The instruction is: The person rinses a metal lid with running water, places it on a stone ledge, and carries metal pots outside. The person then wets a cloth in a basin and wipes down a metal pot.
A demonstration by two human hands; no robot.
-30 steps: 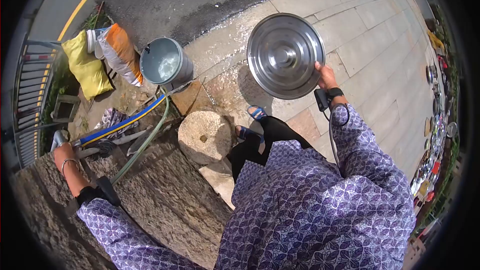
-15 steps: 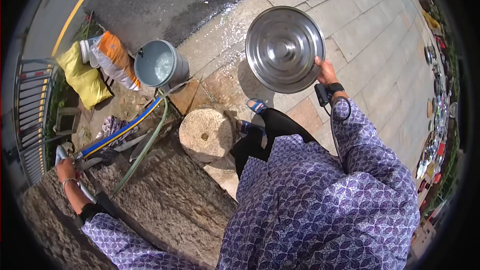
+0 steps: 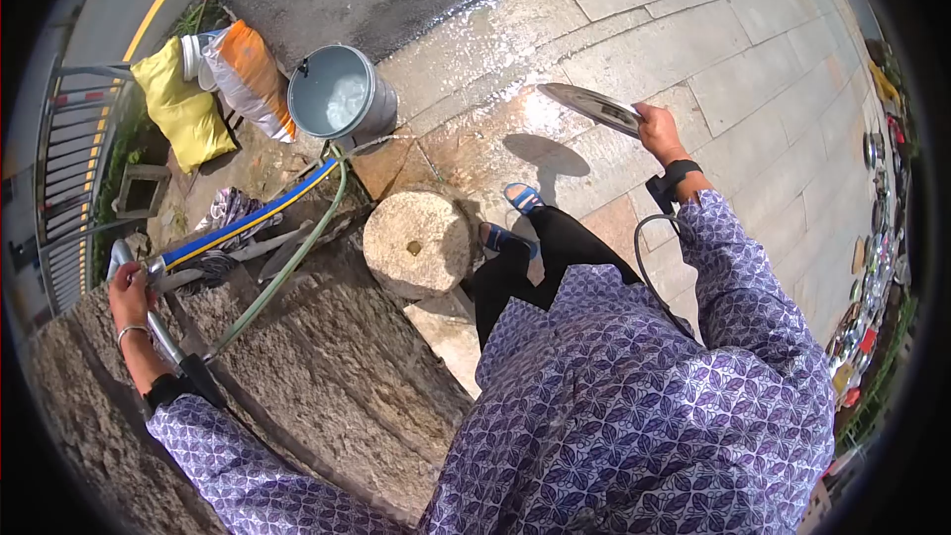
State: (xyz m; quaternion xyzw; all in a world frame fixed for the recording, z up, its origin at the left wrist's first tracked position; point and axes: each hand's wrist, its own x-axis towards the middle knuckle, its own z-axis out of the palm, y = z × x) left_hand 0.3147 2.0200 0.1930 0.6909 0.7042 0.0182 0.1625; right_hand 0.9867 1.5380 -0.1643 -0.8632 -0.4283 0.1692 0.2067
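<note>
My right hand (image 3: 662, 132) grips the edge of a round steel lid (image 3: 591, 107), which is tilted nearly edge-on above the wet paving. Its shadow lies on the ground below. At the left, my left hand (image 3: 129, 295) is closed round a grey metal pipe handle (image 3: 163, 336), beside the end of a blue and yellow hose (image 3: 248, 222). A grey bucket (image 3: 381, 105) with bubbling water inside stands at the upper middle. A green hose (image 3: 297, 271) runs from near the bucket across the rough stone slab (image 3: 327, 391).
A round millstone (image 3: 416, 248) with a centre hole lies beside my feet in blue sandals (image 3: 523, 198). Yellow (image 3: 183, 104) and orange-white sacks (image 3: 248, 79) rest by a metal railing (image 3: 79, 168). Many small items (image 3: 867, 337) line the far right edge.
The lid has turned from facing me to nearly edge-on, with my right hand turned along with it. More of the pipe handle shows beside my left wrist than a second ago.
</note>
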